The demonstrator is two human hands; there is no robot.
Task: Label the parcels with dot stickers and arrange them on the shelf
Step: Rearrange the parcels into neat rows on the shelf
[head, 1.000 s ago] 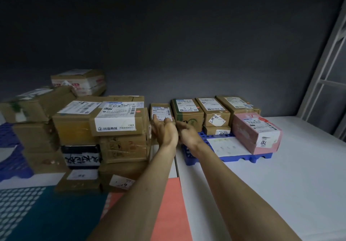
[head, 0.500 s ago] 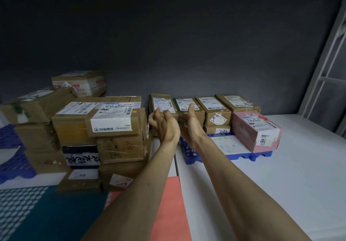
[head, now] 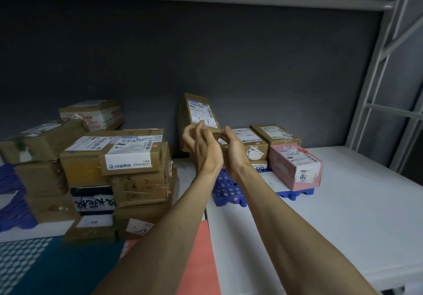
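Lifted off the row since a moment ago, the brown parcel [head: 198, 120] stands tilted, left hand [head: 201, 148] and right hand [head: 233, 148] each closing a grip on its lower end.

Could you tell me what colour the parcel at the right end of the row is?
Pink parcel, clearest in the head view.

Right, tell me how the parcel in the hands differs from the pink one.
The held parcel is brown cardboard; the pink parcel is pink. The held parcel is lifted and tipped up on end, with the left hand and right hand at its lower end; the pink parcel lies flat on the blue pallet, untouched. Both carry white shipping labels.
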